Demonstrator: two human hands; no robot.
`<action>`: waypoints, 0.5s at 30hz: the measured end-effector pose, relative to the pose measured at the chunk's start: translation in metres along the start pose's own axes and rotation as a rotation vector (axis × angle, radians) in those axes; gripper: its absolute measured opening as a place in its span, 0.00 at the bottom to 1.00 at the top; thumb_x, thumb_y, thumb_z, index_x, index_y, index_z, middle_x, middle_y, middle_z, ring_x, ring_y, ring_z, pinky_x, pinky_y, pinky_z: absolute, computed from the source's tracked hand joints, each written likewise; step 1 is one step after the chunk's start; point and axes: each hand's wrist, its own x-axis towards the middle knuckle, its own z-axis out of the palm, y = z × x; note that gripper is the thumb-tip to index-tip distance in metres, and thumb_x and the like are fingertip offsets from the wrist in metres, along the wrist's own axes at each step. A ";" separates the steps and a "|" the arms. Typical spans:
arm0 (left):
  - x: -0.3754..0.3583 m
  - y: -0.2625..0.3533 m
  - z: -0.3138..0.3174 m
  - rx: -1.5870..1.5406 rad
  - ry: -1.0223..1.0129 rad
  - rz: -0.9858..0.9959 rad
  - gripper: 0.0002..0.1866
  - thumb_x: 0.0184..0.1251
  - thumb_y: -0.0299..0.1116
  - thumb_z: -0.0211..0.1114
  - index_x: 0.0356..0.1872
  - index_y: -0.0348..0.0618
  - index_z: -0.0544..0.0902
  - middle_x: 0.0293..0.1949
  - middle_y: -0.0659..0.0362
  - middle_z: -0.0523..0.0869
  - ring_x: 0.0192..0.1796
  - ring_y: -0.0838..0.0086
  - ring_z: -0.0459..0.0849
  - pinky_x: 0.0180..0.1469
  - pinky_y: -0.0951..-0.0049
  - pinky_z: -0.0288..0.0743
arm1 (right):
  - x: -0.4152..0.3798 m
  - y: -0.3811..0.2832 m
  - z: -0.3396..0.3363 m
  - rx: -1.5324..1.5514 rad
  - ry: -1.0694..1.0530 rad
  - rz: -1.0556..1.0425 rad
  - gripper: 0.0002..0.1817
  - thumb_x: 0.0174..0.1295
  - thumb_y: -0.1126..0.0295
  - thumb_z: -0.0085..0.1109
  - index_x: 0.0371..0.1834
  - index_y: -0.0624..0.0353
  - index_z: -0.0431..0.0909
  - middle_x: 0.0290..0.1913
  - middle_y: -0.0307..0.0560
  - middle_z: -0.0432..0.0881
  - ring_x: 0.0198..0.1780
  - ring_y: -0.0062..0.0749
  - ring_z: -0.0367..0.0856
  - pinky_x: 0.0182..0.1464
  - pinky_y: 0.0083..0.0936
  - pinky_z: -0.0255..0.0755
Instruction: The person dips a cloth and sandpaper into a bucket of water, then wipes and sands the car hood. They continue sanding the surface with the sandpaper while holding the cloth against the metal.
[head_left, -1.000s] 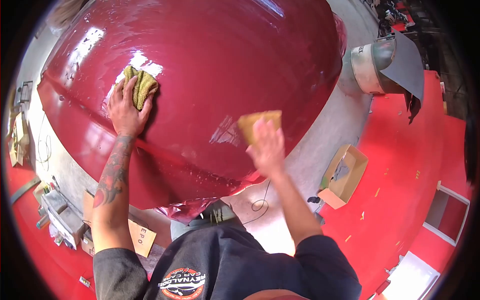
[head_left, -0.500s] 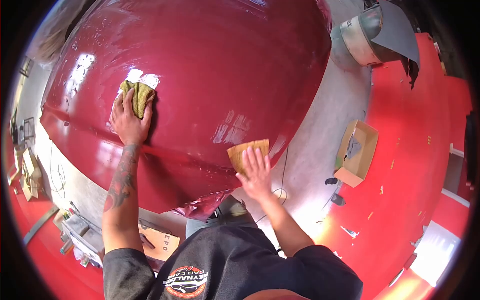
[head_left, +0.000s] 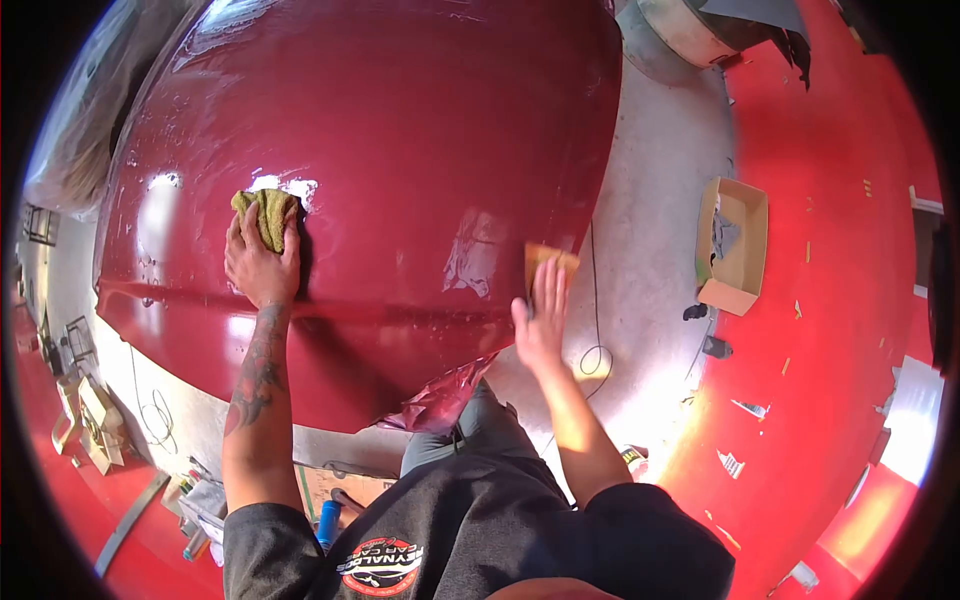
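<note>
The left hand (head_left: 262,262) grips a green cloth (head_left: 268,217) toward the red panel's (head_left: 400,150) left edge; the right hand (head_left: 543,325) holds a tan pad (head_left: 537,257) under flat fingers by the right edge, perhaps spreading pressure.

The black T-shirt (head_left: 470,515) has short sleeves (head_left: 645,515) and a round logo (head_left: 380,566) lettered CAR CARE; trousers (head_left: 485,425) are grey; a tattoo (head_left: 255,385) shows.

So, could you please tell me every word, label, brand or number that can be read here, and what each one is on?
"REYNALDOS": on the round badge of the black shirt.
"CAR CARE": on the same badge.
The badge's smaller lettering: too small to read.
The printed scrap on the red floor: its marks are too small to read.
</note>
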 end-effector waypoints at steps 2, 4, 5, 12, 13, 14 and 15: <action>0.001 0.000 0.000 0.004 0.006 -0.007 0.32 0.65 0.57 0.66 0.69 0.62 0.74 0.67 0.54 0.75 0.70 0.57 0.72 0.70 0.51 0.63 | -0.028 -0.003 -0.003 -0.008 -0.105 0.011 0.40 0.76 0.46 0.40 0.84 0.55 0.46 0.85 0.54 0.43 0.85 0.53 0.38 0.81 0.53 0.33; 0.000 0.000 -0.003 -0.006 0.008 0.021 0.32 0.65 0.58 0.66 0.69 0.61 0.74 0.67 0.54 0.75 0.70 0.56 0.73 0.69 0.51 0.64 | 0.021 0.007 -0.018 -0.050 -0.070 -0.021 0.39 0.76 0.46 0.40 0.84 0.54 0.46 0.85 0.51 0.43 0.85 0.53 0.39 0.81 0.53 0.34; 0.002 0.000 0.000 -0.012 0.011 0.020 0.32 0.66 0.58 0.66 0.68 0.61 0.74 0.67 0.53 0.75 0.69 0.56 0.73 0.68 0.51 0.65 | 0.060 0.022 -0.015 -0.068 0.038 -0.036 0.40 0.76 0.44 0.39 0.84 0.53 0.46 0.85 0.48 0.43 0.85 0.51 0.40 0.81 0.52 0.35; 0.001 -0.008 0.003 -0.023 -0.007 0.037 0.33 0.63 0.59 0.67 0.68 0.60 0.74 0.67 0.53 0.75 0.69 0.54 0.73 0.68 0.50 0.65 | 0.220 0.076 -0.025 -0.001 0.199 0.151 0.41 0.76 0.39 0.35 0.84 0.52 0.48 0.85 0.45 0.45 0.84 0.44 0.42 0.81 0.48 0.41; 0.002 -0.006 0.004 -0.025 -0.012 0.011 0.33 0.64 0.59 0.66 0.68 0.60 0.74 0.67 0.53 0.75 0.69 0.54 0.73 0.68 0.50 0.65 | 0.202 0.070 -0.025 -0.030 0.201 0.096 0.41 0.76 0.39 0.35 0.84 0.52 0.48 0.85 0.45 0.44 0.84 0.44 0.42 0.81 0.47 0.41; 0.002 -0.006 0.004 -0.035 -0.010 0.012 0.33 0.64 0.59 0.66 0.68 0.60 0.74 0.67 0.53 0.75 0.69 0.54 0.73 0.68 0.50 0.65 | 0.157 0.054 -0.025 0.014 0.174 0.100 0.41 0.76 0.40 0.34 0.84 0.53 0.47 0.85 0.45 0.43 0.85 0.44 0.42 0.82 0.47 0.41; 0.002 -0.006 0.005 -0.033 -0.005 0.020 0.33 0.64 0.60 0.66 0.67 0.60 0.74 0.67 0.52 0.75 0.69 0.54 0.73 0.68 0.50 0.65 | 0.111 0.038 -0.023 0.054 0.146 0.114 0.41 0.76 0.41 0.35 0.84 0.54 0.46 0.85 0.45 0.43 0.85 0.46 0.41 0.81 0.49 0.40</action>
